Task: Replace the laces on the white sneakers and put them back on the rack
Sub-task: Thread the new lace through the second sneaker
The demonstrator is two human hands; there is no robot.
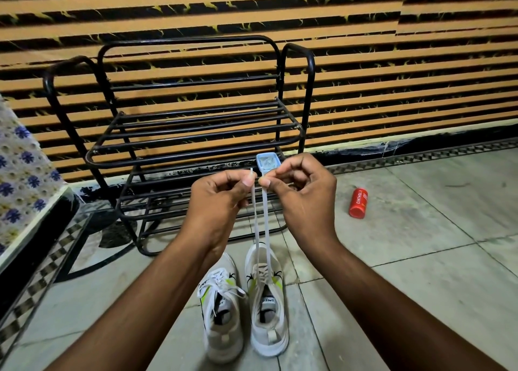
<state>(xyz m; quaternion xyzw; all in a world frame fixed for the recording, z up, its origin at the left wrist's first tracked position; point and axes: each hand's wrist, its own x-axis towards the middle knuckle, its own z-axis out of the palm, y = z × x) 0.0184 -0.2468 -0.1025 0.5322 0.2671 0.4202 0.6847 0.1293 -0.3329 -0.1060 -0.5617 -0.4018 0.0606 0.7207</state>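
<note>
Two white sneakers stand side by side on the tiled floor. The left sneaker (221,311) is laced and tied. A white lace (261,224) runs up in two strands from the eyelets of the right sneaker (267,300). My left hand (218,199) pinches one lace end and my right hand (302,194) pinches the other, both held up level in front of the black metal rack (196,129), whose shelves hold no shoes.
A small light-blue packet (266,161) shows just behind my fingertips. A red can (358,203) lies on the floor to the right. A patterned cloth-covered edge (22,180) stands at the left. A striped wall runs behind the rack.
</note>
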